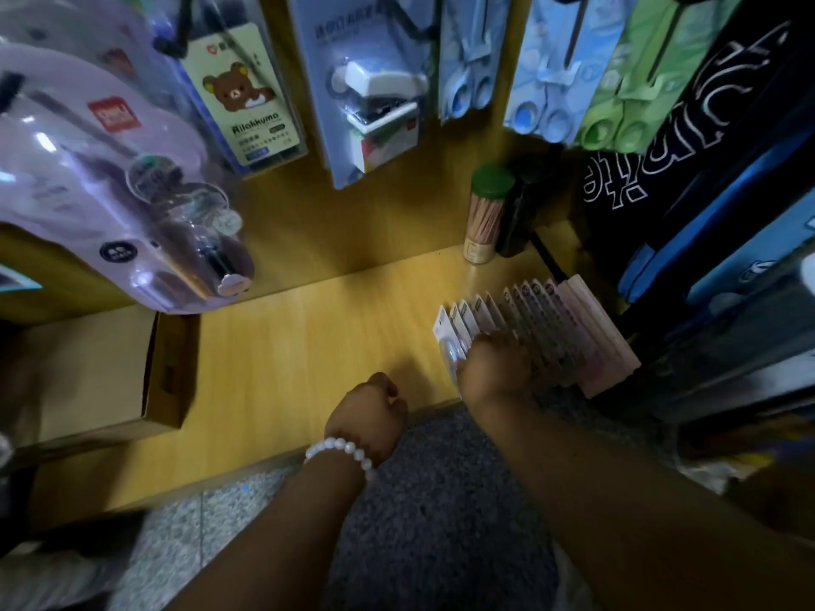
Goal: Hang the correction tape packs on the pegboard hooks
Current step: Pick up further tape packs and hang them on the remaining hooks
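A fanned row of correction tape packs stands on the wooden shelf at the right, leaning against a pink box. My right hand reaches down onto the near end of the row, fingers curled round the front packs. My left hand, with a white bead bracelet on the wrist, hovers over the shelf's front edge with fingers curled and nothing in it. The back panel above carries hanging goods; its hooks are mostly hidden behind the packs.
Hanging packs fill the top: a lilac pen set, a bear-print pack, a stapler pack, blue and green scissors. A green-capped tube stands at the back. A cardboard box sits left.
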Demonstrator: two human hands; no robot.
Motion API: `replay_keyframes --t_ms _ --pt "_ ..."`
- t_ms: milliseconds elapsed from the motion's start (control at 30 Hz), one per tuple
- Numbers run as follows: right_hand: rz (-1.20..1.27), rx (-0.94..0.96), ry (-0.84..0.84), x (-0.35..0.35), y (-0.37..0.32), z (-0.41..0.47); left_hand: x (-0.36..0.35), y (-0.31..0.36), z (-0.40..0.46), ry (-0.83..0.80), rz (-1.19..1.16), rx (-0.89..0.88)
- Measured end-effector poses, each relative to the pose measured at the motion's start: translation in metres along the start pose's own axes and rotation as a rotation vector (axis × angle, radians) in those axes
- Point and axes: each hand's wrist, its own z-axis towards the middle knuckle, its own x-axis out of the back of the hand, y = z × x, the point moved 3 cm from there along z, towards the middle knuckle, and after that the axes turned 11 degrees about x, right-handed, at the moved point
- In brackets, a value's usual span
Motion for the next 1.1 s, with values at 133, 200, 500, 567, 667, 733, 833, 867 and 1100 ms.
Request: replay_keyframes --t_ms 133,200,500,567,667,733,833,867,1100 --pt "0.036 -0.087 -0.061 -0.012 -0.002 0.007 -0.001 -0.004 0.002 -0.011 -0.013 0.019" --pt "0.041 -0.101 -0.106 -0.015 0.000 0.009 -0.001 -0.005 0.003 -0.010 -0.021 0.030" --pt "0.299 -0.133 -0.094 -0.008 0.025 0.010 0.000 -0.009 0.000 -0.001 -0.030 0.051" --pt "0.335 -0.143 -0.060 -0.004 0.032 0.011 0.000 -0.009 -0.001 0.002 -0.024 0.050" --pt "0.342 -0.157 -0.069 0.002 0.040 0.014 0.001 -0.008 -0.002 0.000 -0.019 0.050" --pt "0.351 -0.160 -0.083 0.004 0.040 0.014 0.002 -0.007 -0.003 -0.010 -0.025 0.053" --pt "0.366 -0.157 -0.081 0.005 0.035 0.013 0.002 -0.008 -0.004 -0.028 -0.030 0.064" --pt "0.394 -0.164 -0.068 0.005 0.034 0.012 0.002 -0.008 -0.005 -0.030 -0.034 0.069" --pt "0.405 -0.146 -0.112 0.006 0.025 0.011 0.001 -0.007 -0.004 -0.062 -0.058 0.116"
